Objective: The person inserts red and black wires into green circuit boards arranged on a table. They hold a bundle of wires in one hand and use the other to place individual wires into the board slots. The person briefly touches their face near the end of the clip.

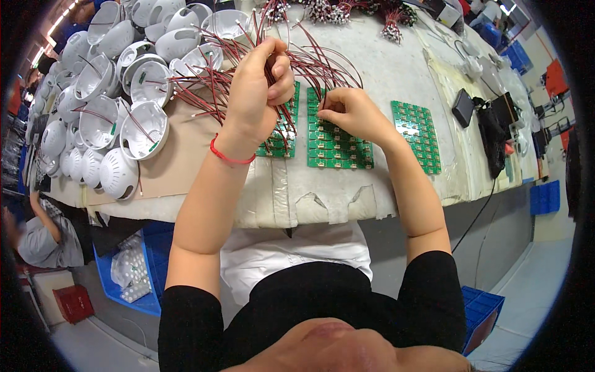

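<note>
My left hand (263,87), a red band on its wrist, is raised over the table with its fingers curled round several thin red-and-black wires (270,69). To its right, my right hand (358,115) is closed in a pinch over a green circuit board panel (339,154) with rows of small pale connectors. Wires run down to this panel close to the right fingertips; what they pinch is hidden. Partly under the left hand and wires lies a second green panel (286,146). A third green panel (416,133) lies flat to the right of my right forearm.
White plastic housings (149,130) are piled at the left, some with wires inside. Wire bundles with white plugs (334,13) lie along the far edge. A black device (462,108) and dark cable sit at the right. Below the table's left side stands a blue bin (156,263).
</note>
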Available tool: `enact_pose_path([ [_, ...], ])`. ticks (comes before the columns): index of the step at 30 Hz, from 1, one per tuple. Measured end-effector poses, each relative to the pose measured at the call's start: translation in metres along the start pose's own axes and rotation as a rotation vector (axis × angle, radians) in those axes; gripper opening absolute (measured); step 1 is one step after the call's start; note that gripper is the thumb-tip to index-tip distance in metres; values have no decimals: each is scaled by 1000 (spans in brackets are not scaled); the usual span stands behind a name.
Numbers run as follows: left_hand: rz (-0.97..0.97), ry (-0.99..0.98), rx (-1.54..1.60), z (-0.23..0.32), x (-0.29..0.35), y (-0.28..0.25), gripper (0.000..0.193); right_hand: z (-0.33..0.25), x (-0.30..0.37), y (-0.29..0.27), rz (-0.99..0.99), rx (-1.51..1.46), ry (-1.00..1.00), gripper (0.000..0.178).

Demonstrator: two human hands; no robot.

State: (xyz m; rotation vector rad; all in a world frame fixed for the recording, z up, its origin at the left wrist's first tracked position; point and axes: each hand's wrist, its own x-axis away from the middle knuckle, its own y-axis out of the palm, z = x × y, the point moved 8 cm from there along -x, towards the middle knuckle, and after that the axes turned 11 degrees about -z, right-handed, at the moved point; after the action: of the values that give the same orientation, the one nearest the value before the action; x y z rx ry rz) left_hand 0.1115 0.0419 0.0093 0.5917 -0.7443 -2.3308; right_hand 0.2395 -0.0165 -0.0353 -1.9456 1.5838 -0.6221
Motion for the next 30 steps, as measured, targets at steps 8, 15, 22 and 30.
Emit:
enact_pose_path([
  [8, 12, -3, 4, -1, -1, -2, 20, -8, 0, 1, 15, 106, -109, 14],
  [15, -4, -2, -4, -1, -1, -1, 19, -16, 4, 6, 14, 287, -261, 11],
  [22, -22, 14, -21, -3, -2, -1, 21, -17, 0, 12, 3, 324, -221, 11],
  [30, -70, 82, 22, -8, -8, -1, 23, 2, -1, 2, -79, 49, -36, 17],
])
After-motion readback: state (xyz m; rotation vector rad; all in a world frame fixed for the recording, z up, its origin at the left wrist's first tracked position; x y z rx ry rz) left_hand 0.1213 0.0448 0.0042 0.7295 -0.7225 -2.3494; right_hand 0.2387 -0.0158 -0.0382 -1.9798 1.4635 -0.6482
